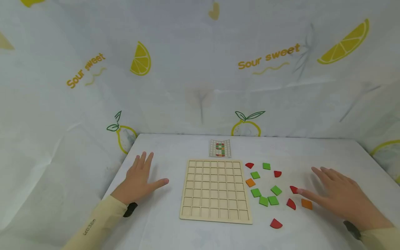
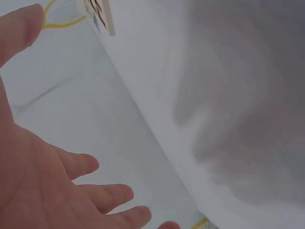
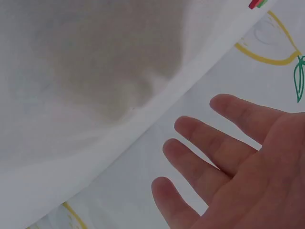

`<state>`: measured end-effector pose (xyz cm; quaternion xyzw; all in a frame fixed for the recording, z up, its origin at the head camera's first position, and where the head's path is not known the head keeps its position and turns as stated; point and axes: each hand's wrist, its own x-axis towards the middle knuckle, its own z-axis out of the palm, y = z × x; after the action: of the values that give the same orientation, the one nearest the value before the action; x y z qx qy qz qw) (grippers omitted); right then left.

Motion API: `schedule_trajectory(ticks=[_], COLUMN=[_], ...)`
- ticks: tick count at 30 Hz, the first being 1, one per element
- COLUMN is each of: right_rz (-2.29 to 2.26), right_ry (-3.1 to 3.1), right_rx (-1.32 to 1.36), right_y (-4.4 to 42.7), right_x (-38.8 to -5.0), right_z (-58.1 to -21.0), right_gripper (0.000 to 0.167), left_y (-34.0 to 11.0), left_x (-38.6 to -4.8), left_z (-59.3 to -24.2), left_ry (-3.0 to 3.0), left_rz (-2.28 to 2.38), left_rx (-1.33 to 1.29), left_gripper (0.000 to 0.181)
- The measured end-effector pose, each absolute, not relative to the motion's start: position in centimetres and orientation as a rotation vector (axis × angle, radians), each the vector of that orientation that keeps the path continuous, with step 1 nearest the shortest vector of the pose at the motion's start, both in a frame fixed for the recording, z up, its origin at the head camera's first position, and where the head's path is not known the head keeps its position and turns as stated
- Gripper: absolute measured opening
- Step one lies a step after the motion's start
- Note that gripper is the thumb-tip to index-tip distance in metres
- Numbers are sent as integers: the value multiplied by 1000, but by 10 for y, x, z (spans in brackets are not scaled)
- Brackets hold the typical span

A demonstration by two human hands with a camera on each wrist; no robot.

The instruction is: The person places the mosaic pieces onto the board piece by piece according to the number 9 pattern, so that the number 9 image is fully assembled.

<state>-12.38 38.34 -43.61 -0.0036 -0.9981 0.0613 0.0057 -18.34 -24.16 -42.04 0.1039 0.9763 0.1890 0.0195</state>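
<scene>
A pale wooden grid board lies mid-table, its square cells bare. To its left my left hand hovers with fingers spread, holding nothing; the left wrist view shows its palm and fingers over white cloth. On the other side my right hand is held with straight fingers, also holding nothing. Its thumb tip appears beside a red quarter-round piece; contact is unclear. Just below that thumb lies an orange square tile. In the right wrist view several fingers stretch out apart from any piece.
Green square tiles, more red quarter-rounds and another orange tile lie scattered right of the board. Behind it sits a small card printed with a coloured figure on a grid. A lemon-patterned cloth hangs behind the table.
</scene>
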Motion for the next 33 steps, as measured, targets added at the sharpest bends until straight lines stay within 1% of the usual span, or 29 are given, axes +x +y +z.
schedule_trajectory(ticks=[2, 4, 8, 13, 17, 20, 23, 33], right_rz=[198, 217, 230, 222, 213, 196, 192, 202], right_ry=[-3125, -3126, -3153, -3151, -3181, -3189, -3168, -3193], right_rx=[13, 25, 27, 93, 93, 104, 138, 82], right_y=[376, 369, 356, 348, 345, 344, 344, 342], right_x=[-126, -128, -132, -135, -136, -136, -135, -135], right_z=[-432, -429, -424, -425, -427, -429, -429, -429], right_gripper=[110, 107, 101, 81, 73, 63, 51, 39], left_y=[-231, -219, -193, -171, -160, -154, -150, -146], left_x=[-187, -190, -196, -203, -206, -208, -209, -209], left_z=[-421, -421, -421, -422, -418, -417, -417, -420], left_ry=[3003, 2968, 2894, 2828, 2767, 2714, 2669, 2617], left_rz=[629, 691, 827, 868, 916, 951, 971, 1049], left_rx=[330, 317, 209, 79, 32, 2, -41, -58], left_gripper=[122, 116, 93, 69, 56, 47, 40, 31])
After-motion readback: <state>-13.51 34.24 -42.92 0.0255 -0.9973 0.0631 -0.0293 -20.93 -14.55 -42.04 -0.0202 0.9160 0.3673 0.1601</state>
